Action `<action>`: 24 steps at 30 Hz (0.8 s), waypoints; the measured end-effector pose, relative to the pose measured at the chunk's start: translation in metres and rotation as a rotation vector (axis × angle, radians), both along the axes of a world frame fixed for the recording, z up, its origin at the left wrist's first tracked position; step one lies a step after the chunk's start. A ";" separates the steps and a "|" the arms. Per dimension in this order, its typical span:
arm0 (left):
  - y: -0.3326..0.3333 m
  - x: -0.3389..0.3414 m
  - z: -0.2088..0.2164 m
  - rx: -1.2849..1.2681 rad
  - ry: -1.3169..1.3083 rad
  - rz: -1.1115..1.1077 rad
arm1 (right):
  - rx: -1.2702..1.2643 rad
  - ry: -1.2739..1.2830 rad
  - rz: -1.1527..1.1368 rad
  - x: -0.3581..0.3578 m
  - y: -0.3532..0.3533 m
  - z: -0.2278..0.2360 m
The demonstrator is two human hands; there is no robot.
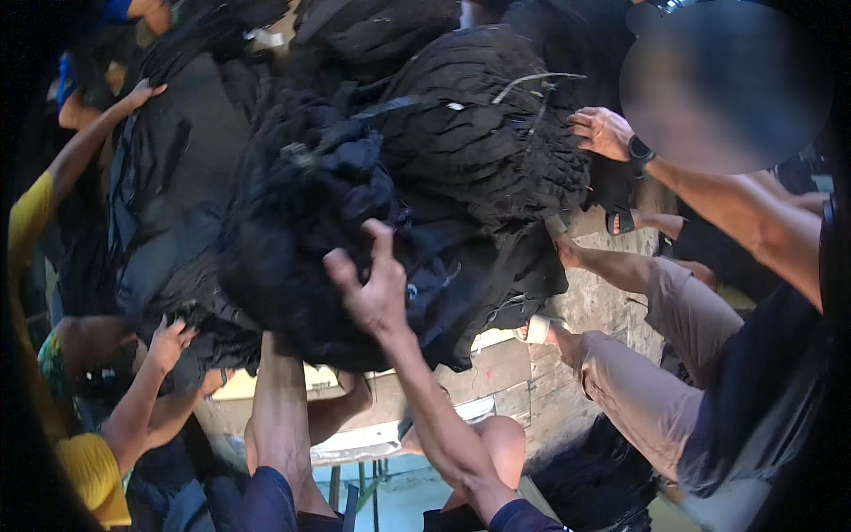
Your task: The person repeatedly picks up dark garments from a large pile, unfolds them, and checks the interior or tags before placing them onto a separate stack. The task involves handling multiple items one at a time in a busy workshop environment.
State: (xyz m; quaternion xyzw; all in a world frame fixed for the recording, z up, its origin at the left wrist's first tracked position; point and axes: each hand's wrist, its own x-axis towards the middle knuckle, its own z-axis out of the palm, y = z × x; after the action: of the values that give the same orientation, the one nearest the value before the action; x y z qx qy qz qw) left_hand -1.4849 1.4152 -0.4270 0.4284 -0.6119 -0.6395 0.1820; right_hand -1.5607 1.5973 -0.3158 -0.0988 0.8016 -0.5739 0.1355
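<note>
A large dark bundle of black cloth (pixel 310 239) bulks in front of me, bunched and slightly blurred. My right hand (pixel 377 293) is against its near right side, thumb and forefinger stretched apart and pointing away from me; it grips nothing I can see. My left forearm (pixel 282 390) reaches up to the bundle's lower edge, where the cloth hides the hand and fingers. Behind and to the right lies another gathered black bundle (pixel 479 124), with a pale strip (pixel 536 78) on top. Smooth black cloth (pixel 191 151) hangs at the left.
At the left, a person in a yellow sleeve (pixel 93 474) has a hand (pixel 168 344) at the cloth. On the right, another person's hand (pixel 607 133), with a dark wristwatch, touches the back bundle. Worn wooden boards (pixel 567 390) lie below; dark cloth (pixel 594 479) is piled lower right.
</note>
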 end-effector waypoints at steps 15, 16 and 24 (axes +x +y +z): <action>0.356 0.547 0.454 0.355 -0.627 0.607 | 0.052 0.004 1.073 0.375 0.138 0.591; 0.368 0.571 0.483 0.355 -0.625 0.649 | 0.040 -0.043 1.128 0.410 0.145 0.618; 0.408 0.698 0.606 0.451 -0.714 0.990 | -0.174 -0.335 1.483 0.568 0.077 0.634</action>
State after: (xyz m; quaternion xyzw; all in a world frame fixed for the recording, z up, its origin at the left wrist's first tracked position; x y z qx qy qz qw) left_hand -0.7872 1.8228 0.1794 0.8736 -0.2158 -0.4109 0.1462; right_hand -0.9924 1.6747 0.3179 -0.5330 0.4463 -0.4010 0.5966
